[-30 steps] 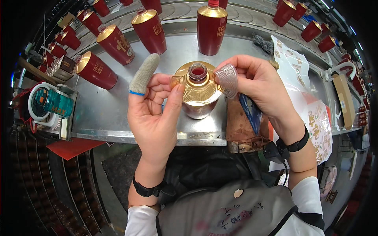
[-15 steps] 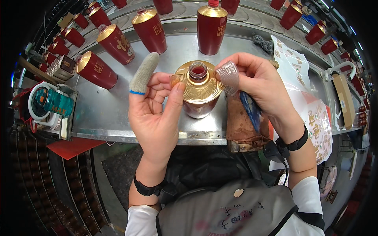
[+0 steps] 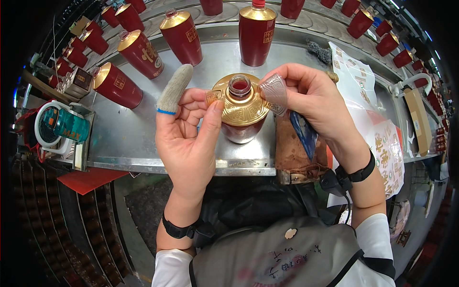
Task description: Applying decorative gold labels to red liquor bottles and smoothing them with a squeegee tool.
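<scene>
A dark red bottle point(image 3: 242, 132) with a gold shoulder point(image 3: 240, 110) and an uncapped neck stands upright in front of me. My left hand point(image 3: 187, 131) is at its left side, with thumb and fingers pinching the end of a gold patterned label strip point(image 3: 213, 97). A grey knitted sleeve point(image 3: 177, 86) with a blue rim covers one raised finger. To the right of the neck, my right hand point(image 3: 311, 95) pinches a curved, silvery, spiral-patterned strip point(image 3: 274, 93) against the shoulder. Whether the two strips are one piece, I cannot tell.
Several red-and-gold bottles point(image 3: 257, 38) stand behind, and more ride the conveyor point(image 3: 306, 24). A brown cloth-covered block point(image 3: 296, 153) with a blue pointed piece point(image 3: 304, 134) lies right, beside printed label sheets point(image 3: 382, 148). A fan point(image 3: 48, 126) stands left.
The pattern facing me on the gold shoulder has shifted round. My right hand and its strip have moved very slightly. Bottles on the conveyor have travelled to the right.
</scene>
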`<state>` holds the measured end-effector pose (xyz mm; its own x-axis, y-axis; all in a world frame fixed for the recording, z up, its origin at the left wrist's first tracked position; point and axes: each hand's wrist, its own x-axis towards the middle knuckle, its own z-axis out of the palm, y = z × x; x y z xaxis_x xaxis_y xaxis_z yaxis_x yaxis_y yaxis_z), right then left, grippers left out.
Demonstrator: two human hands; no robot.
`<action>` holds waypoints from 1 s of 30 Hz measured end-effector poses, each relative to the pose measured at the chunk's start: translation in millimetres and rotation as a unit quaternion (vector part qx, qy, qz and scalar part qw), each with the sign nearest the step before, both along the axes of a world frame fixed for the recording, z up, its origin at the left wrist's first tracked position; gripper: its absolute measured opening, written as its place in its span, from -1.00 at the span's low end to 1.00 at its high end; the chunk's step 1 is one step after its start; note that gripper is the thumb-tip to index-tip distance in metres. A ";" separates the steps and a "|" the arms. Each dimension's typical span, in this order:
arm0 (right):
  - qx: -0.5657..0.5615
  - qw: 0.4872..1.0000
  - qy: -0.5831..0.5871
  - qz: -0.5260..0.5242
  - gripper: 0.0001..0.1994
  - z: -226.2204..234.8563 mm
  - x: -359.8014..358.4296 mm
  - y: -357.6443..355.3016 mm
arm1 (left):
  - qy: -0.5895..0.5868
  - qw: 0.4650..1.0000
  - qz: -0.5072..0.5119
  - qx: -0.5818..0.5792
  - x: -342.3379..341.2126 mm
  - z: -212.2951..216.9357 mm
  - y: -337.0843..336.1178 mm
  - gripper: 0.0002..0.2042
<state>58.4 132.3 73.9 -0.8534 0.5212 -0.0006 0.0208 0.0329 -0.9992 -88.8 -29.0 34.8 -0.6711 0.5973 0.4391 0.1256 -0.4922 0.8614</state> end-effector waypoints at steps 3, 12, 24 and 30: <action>0.005 1.000 -0.004 -0.001 -0.78 0.3 -0.7 -0.2 | 0.007 1.000 -0.002 -0.002 -1.2 -0.6 0.7 -0.47; 0.066 0.997 -0.018 -0.031 -0.75 1.4 -1.4 -4.3 | -0.062 0.996 -0.006 -0.057 -6.3 -6.1 2.6 -0.53; 0.052 0.998 0.010 -0.035 -0.72 -0.9 -3.4 -5.2 | -0.156 0.968 -0.173 -0.094 9.1 -4.1 9.5 -0.31; 0.037 0.999 0.020 -0.030 -0.72 -1.7 -3.4 -5.0 | -0.156 0.967 -0.177 -0.092 7.7 -5.2 9.1 -0.35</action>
<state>55.0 127.3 72.2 -0.8189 0.5692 0.0732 -0.0143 0.1073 -0.9941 -81.1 -19.9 29.7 -0.4921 0.8632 0.1126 -0.3026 -0.2909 0.9076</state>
